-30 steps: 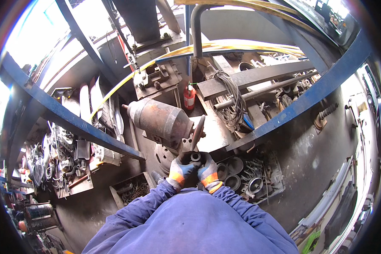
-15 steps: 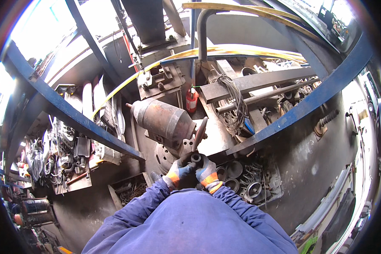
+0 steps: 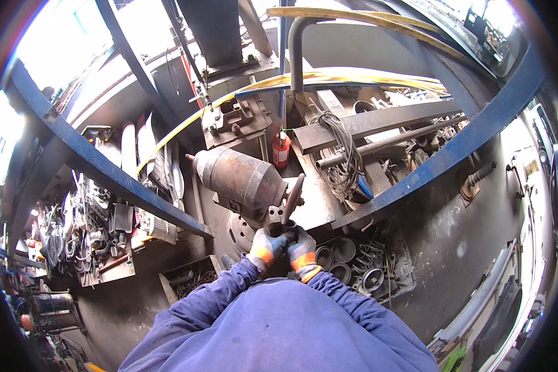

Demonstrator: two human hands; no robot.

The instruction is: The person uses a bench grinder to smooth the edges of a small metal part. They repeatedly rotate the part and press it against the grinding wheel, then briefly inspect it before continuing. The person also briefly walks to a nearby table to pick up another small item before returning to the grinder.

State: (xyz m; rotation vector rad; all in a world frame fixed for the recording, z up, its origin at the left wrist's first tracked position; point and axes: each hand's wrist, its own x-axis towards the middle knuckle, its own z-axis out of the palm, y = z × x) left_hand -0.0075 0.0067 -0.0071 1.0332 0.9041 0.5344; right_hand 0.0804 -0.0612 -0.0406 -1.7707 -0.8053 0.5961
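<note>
My left hand (image 3: 268, 243) and my right hand (image 3: 301, 246), in grey-and-orange work gloves, are together in front of my body. Between them, fingers curled round it, they hold a small dark round metal piece (image 3: 287, 229), mostly covered by the gloves. It is right at the near edge of a thin upright grinding wheel (image 3: 294, 197); whether it touches cannot be made out. That wheel is on the end of a large rusty motor (image 3: 234, 178), lying tilted beyond my hands. Under the motor, a round metal disc with holes (image 3: 240, 230) shows beside my left hand.
At right, metal rings and scrap lie in a tray (image 3: 405, 273); a scrap box (image 3: 167, 287) stands at left. Blue frame beams (image 3: 415, 180) cross on both sides. Beyond are a red fire extinguisher (image 3: 281, 150), coiled cable (image 3: 344, 149) and a cluttered parts table (image 3: 121, 273).
The metal piece, whose round hole faced up earlier, has been turned and is now more hidden by the gloves. My left hand has shifted slightly right.
</note>
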